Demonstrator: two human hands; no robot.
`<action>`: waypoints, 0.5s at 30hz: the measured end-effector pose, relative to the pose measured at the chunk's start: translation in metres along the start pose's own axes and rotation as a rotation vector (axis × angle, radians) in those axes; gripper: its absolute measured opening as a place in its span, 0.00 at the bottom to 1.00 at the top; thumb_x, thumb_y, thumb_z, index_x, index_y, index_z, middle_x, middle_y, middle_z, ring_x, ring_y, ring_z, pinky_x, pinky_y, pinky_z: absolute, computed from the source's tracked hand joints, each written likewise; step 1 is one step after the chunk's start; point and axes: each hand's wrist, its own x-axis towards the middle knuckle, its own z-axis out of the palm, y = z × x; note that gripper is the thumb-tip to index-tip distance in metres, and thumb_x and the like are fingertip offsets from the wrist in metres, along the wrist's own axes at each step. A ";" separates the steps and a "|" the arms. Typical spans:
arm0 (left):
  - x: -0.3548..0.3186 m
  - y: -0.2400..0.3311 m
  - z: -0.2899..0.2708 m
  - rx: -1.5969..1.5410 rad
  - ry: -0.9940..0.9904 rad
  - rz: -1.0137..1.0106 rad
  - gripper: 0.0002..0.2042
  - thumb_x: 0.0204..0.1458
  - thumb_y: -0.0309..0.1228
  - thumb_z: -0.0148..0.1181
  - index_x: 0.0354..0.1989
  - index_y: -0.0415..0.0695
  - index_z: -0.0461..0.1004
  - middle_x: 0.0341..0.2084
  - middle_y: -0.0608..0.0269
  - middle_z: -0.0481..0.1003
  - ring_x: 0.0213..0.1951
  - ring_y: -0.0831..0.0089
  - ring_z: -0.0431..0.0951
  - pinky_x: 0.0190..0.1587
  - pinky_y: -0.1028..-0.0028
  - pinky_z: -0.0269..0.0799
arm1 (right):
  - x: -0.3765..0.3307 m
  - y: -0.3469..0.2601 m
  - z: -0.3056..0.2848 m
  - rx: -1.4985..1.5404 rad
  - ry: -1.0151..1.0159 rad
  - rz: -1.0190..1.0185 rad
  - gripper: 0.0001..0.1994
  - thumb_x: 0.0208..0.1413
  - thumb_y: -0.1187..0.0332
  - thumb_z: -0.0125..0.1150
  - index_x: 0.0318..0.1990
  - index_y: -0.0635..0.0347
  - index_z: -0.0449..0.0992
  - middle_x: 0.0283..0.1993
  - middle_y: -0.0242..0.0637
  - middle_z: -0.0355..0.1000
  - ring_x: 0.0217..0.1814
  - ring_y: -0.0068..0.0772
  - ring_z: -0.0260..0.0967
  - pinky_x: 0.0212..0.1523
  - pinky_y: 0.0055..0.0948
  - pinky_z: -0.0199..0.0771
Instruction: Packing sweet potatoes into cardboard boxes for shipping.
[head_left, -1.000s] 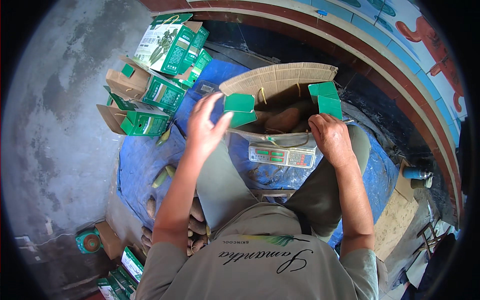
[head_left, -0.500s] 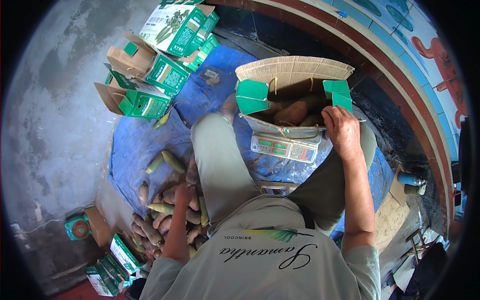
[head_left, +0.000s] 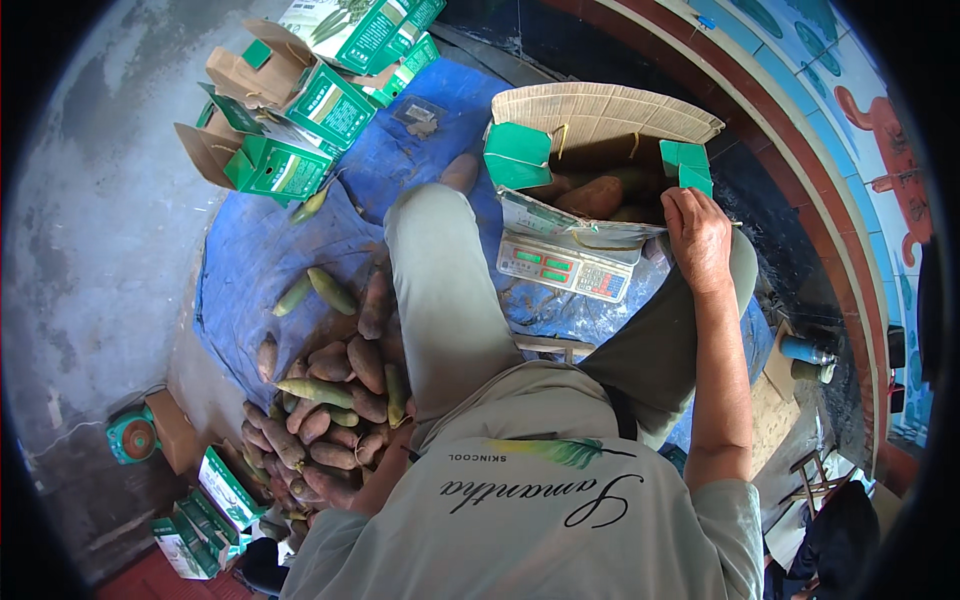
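My right hand (head_left: pixel 697 238) grips the near right corner of an open cardboard box (head_left: pixel 608 108), fingers bent over its edge beside a green flap. Inside lie several thick brown and greenish roots (head_left: pixel 593 198), partly shadowed. The box stands on a white scale (head_left: pixel 562 268) with a lit green display. My left hand (head_left: pixel 402 437) is low beside my left thigh, at the edge of a heap of earthy brown roots (head_left: pixel 331 455); its fingers are mostly hidden. Long green radishes (head_left: pixel 331 291) lie on and beyond the heap.
A blue tarp (head_left: pixel 262 245) covers the floor under all this. Several open green-and-white boxes (head_left: pixel 288 165) stand at the far left, and more folded boxes (head_left: pixel 197 535) at the near left. A tiled ledge (head_left: pixel 800 185) curves along the right, near a blue bottle (head_left: pixel 806 350).
My left hand has drawn back from the middle of the heap toward my body. My right hand stays on the box corner, and the box's near panel leans differently. The whole view has shifted slightly.
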 end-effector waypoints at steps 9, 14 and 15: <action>0.002 -0.004 0.078 0.101 -0.028 0.024 0.20 0.49 0.41 0.56 0.49 0.46 0.73 0.44 0.49 0.73 0.47 0.52 0.75 0.47 0.58 0.73 | 0.000 -0.002 0.000 -0.038 -0.002 -0.023 0.04 0.54 0.69 0.59 0.31 0.59 0.73 0.29 0.39 0.71 0.33 0.44 0.71 0.35 0.37 0.72; -0.007 -0.033 0.101 0.165 -0.036 0.029 0.20 0.50 0.40 0.55 0.49 0.45 0.73 0.43 0.50 0.73 0.46 0.53 0.75 0.46 0.58 0.74 | 0.000 -0.001 0.000 -0.036 -0.014 -0.024 0.04 0.54 0.69 0.59 0.31 0.58 0.73 0.29 0.39 0.71 0.33 0.44 0.71 0.35 0.38 0.72; -0.010 -0.039 0.104 0.182 -0.037 0.028 0.19 0.50 0.40 0.55 0.49 0.45 0.73 0.43 0.50 0.73 0.46 0.53 0.75 0.46 0.58 0.74 | 0.000 0.000 0.001 -0.037 -0.010 -0.024 0.04 0.54 0.69 0.59 0.31 0.58 0.73 0.29 0.39 0.71 0.33 0.44 0.71 0.35 0.38 0.72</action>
